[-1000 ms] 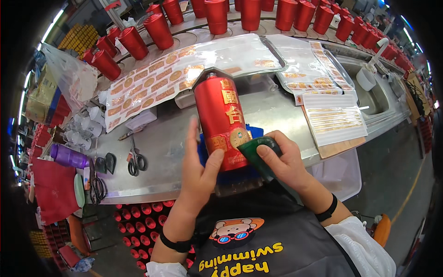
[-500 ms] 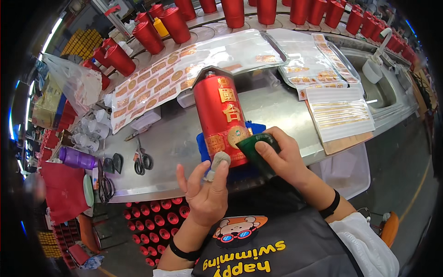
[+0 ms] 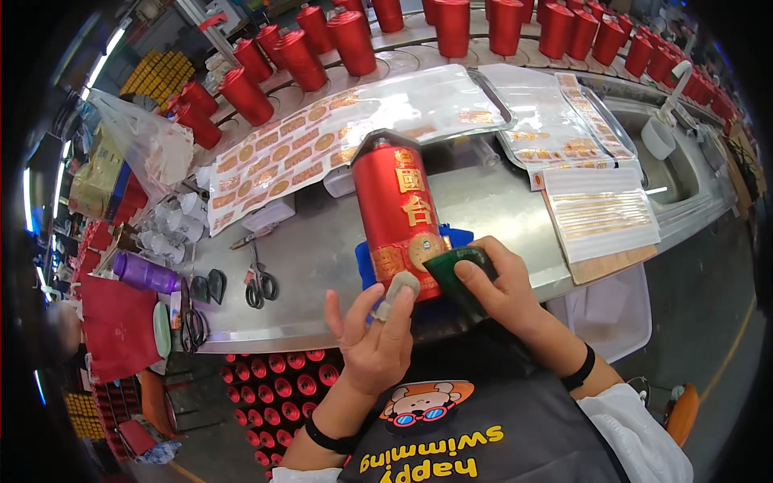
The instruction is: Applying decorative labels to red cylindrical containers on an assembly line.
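A red bottle (image 3: 388, 189) with gold lettering and gold stickers lies on a blue cloth (image 3: 366, 264), its neck pointing away from me. My right hand (image 3: 503, 286) grips a dark green, flat scraper (image 3: 460, 278) between thumb and fingers. The scraper's corner is at the round gold sticker (image 3: 424, 251) near the bottle's base. My left hand (image 3: 374, 342) is beside the base with its fingers apart. A pale finger cot (image 3: 398, 291) covers one of its digits at the bottle's lower edge. Whether that digit touches the bottle I cannot tell.
Sticker sheets (image 3: 290, 153) lie across the steel table (image 3: 306, 241). Scissors (image 3: 259, 282) and a purple bottle (image 3: 145, 272) are at the left. A white pad with gold strips (image 3: 604, 213) is at the right. Red bottles (image 3: 354, 44) line a conveyor at the back.
The whole view has shifted, so the bottle and both hands appear slightly right and lower. The scraper stays by the bottle's base in my right hand, and the left hand keeps its pose.
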